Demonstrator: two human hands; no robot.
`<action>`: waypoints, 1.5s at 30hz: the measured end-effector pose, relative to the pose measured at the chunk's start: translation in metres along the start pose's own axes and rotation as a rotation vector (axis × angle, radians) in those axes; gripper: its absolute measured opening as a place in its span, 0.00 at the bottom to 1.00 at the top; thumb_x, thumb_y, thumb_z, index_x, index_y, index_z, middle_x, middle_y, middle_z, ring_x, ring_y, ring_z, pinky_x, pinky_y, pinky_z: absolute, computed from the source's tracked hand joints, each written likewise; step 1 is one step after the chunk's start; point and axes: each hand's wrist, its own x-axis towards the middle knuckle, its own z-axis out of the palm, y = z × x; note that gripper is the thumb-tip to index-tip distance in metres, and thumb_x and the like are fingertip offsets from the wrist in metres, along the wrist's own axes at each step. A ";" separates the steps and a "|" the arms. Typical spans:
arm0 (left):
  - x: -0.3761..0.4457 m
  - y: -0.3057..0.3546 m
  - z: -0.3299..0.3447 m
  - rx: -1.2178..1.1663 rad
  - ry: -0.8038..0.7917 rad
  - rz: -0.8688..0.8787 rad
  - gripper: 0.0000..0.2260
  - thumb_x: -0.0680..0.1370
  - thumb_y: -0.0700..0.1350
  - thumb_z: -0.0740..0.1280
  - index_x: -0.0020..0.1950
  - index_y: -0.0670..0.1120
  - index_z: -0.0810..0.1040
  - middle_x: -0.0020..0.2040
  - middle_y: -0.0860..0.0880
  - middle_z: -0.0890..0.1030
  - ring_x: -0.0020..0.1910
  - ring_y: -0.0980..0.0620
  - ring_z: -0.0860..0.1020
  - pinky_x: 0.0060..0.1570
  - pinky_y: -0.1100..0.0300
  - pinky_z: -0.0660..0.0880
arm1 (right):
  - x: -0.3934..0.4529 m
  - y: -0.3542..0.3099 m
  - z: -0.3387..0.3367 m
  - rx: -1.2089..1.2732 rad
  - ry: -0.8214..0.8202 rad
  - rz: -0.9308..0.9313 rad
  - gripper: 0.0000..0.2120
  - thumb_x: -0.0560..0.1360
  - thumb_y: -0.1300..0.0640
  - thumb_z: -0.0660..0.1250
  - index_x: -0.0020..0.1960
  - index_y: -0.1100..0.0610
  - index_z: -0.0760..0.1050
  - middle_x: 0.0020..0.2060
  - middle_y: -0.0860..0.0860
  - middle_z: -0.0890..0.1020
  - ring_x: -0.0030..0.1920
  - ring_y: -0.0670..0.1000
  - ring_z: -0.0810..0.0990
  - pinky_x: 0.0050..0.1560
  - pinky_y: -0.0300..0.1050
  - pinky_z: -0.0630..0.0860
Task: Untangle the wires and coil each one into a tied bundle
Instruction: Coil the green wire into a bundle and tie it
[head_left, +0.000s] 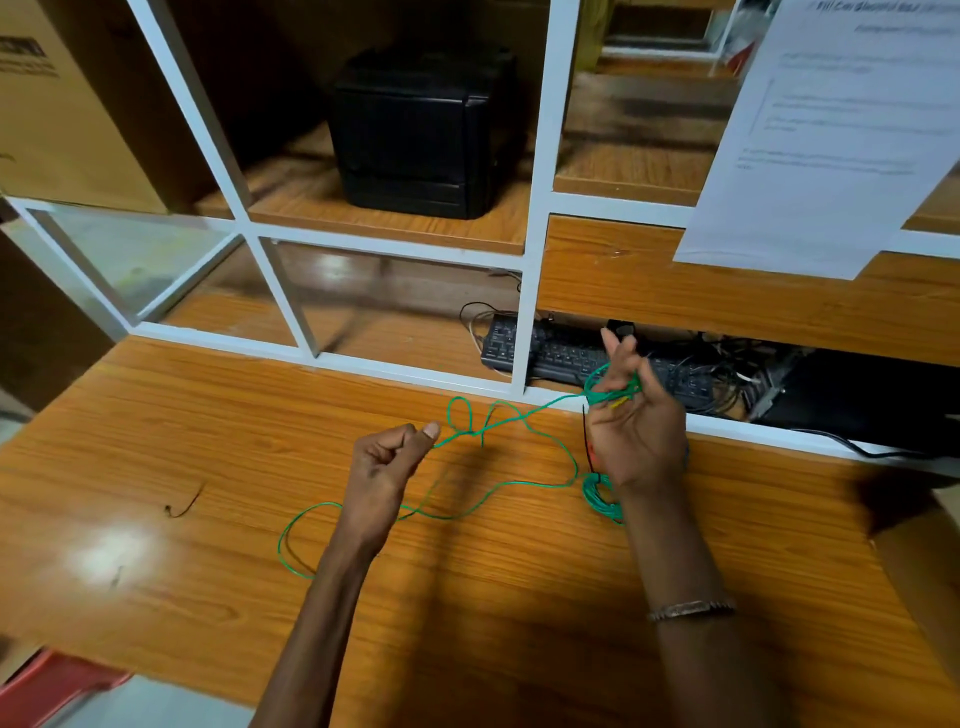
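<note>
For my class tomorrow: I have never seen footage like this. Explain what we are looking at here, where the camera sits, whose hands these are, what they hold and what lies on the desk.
There is no machine here. One wide-angle camera is worn on a person's head and looks forward and down, so both bare arms reach in from the bottom edge.

The right hand is raised, with several turns of a thin green wire wound round its fingers. The left hand pinches the same wire further along; the stretch between them shows small twisted loops. The rest trails in a long loose loop over the glossy wooden desk.

Beside the right wrist lies a small green coiled bundle with a black tie sticking up from it.

Behind a white-framed glass partition sit a black keyboard and a black box.
</note>
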 end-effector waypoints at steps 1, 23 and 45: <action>0.000 0.003 -0.003 -0.025 0.008 -0.004 0.23 0.78 0.51 0.71 0.29 0.49 0.63 0.30 0.53 0.59 0.31 0.55 0.56 0.34 0.59 0.57 | 0.003 -0.003 -0.005 0.007 0.053 -0.040 0.21 0.87 0.56 0.53 0.71 0.70 0.70 0.58 0.57 0.85 0.50 0.48 0.87 0.44 0.35 0.81; 0.025 -0.026 -0.015 -0.083 0.405 -0.164 0.16 0.87 0.50 0.62 0.42 0.46 0.77 0.31 0.53 0.69 0.27 0.60 0.63 0.26 0.65 0.60 | -0.037 0.049 0.018 -1.208 -0.609 0.991 0.34 0.84 0.41 0.60 0.42 0.71 0.82 0.19 0.56 0.74 0.13 0.46 0.56 0.15 0.37 0.50; 0.011 0.015 -0.012 0.020 -0.043 -0.179 0.17 0.78 0.44 0.71 0.32 0.36 0.77 0.26 0.52 0.69 0.29 0.60 0.68 0.33 0.68 0.65 | 0.026 -0.002 -0.055 0.088 0.500 -0.128 0.22 0.86 0.58 0.58 0.77 0.64 0.63 0.75 0.66 0.69 0.72 0.58 0.75 0.64 0.44 0.77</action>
